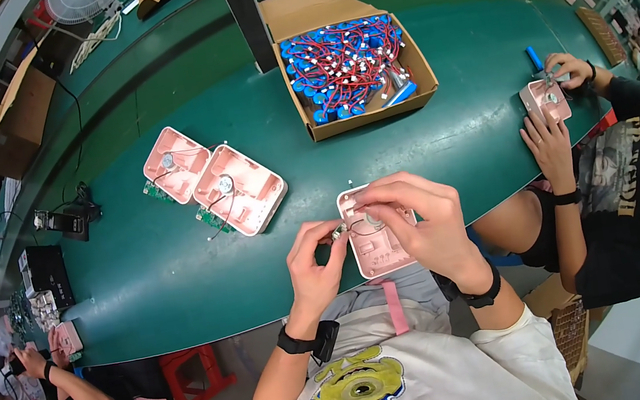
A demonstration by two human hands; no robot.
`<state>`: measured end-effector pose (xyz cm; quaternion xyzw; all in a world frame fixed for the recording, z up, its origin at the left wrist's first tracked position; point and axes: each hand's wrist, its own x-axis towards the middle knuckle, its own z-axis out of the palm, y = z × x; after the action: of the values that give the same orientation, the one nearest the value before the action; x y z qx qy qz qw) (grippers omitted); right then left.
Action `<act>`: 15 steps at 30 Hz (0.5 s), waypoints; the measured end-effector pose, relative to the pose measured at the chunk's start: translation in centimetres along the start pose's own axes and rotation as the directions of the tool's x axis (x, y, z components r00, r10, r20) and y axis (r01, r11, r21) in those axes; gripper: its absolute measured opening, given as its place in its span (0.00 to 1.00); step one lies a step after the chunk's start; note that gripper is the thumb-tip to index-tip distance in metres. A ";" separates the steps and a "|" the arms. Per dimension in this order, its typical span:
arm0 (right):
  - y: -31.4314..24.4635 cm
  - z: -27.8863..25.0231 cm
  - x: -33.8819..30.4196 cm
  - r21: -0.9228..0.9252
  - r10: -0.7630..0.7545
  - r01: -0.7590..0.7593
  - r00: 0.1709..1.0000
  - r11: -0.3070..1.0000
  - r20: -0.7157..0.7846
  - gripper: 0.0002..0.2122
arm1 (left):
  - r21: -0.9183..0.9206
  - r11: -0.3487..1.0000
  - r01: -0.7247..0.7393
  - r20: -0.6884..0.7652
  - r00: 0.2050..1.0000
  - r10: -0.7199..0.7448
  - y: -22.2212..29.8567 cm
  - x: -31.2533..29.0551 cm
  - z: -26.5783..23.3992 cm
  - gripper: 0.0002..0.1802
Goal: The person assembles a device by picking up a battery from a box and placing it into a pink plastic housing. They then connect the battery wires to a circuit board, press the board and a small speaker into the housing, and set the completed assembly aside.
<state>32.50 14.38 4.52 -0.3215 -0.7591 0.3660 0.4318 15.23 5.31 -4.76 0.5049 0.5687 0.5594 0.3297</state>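
A pink plastic housing, open side up, lies at the table's front edge before me. At its left rim my left hand pinches a small circuit board, mostly covered by the fingertips. A thin dark wire runs from there into the housing. My right hand reaches over the housing from the right, thumb and fingers closed near its upper left corner. What those fingertips hold is hidden. A round metal part inside is partly covered by that hand.
Beyond my left hand lie two pink housings with wires and green boards. A cardboard box of blue cylindrical batteries with red leads stands at the back, by a dark post. Co-workers sit right and left, the right one's hand on another housing.
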 end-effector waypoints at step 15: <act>-0.1 1.0 -0.7 -0.270 -0.103 0.054 0.980 0.961 -0.169 0.07 | 0.006 0.999 -0.032 -0.032 0.999 0.032 -0.6 -0.2 -0.1 0.13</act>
<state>31.89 13.46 3.93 -0.3776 -0.7708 0.2132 0.4667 15.03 5.19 -5.35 0.5056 0.5674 0.5712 0.3101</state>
